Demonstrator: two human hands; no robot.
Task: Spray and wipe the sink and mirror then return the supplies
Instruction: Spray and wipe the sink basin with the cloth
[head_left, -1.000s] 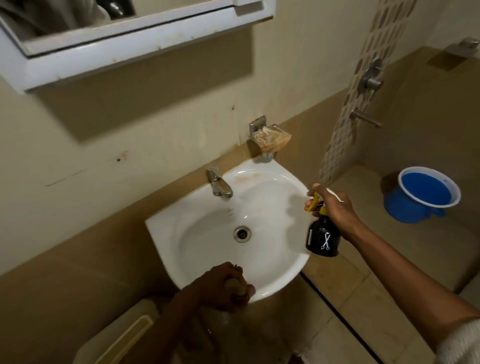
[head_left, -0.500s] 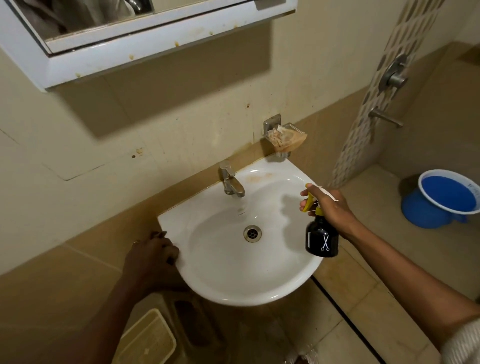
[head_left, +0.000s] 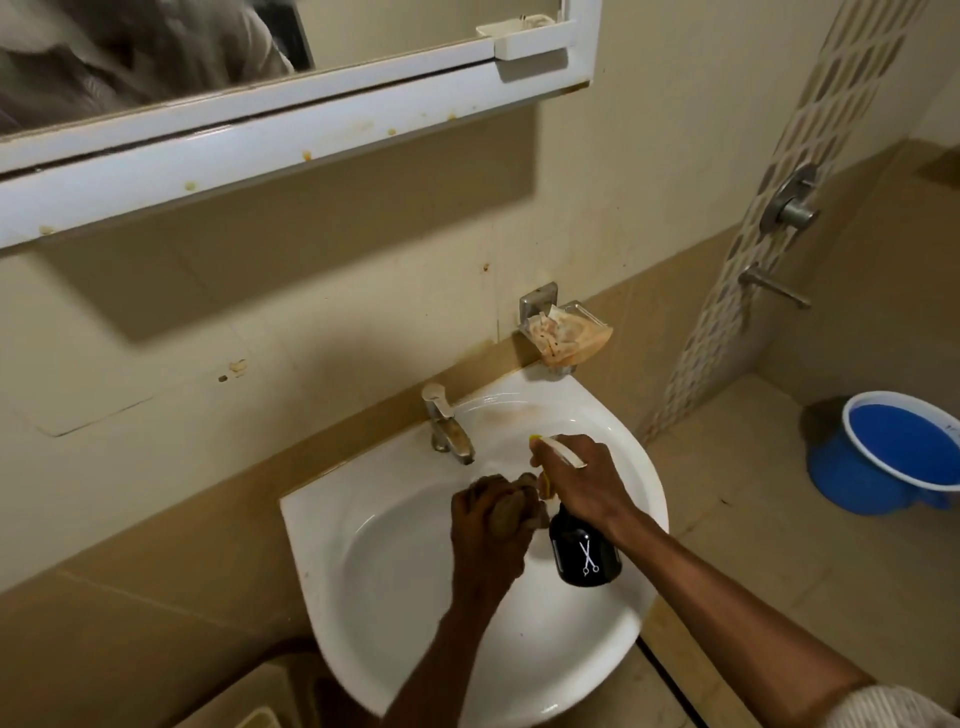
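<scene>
Both hands over sink (head_left: 363, 597): right grip (head_left: 587, 486) around upright spray bottle (head_left: 584, 551), nozzle leftward; left grip (head_left: 488, 525) bunching cloth (head_left: 511, 512).

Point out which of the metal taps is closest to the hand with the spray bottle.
The chrome sink tap on the white basin's back rim, just left of the right hand holding the black spray bottle. The other metal spout projects from the far shower wall.

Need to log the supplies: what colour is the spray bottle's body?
Black, with a small white scissors mark; spray bottle shows best in the head view.
</scene>
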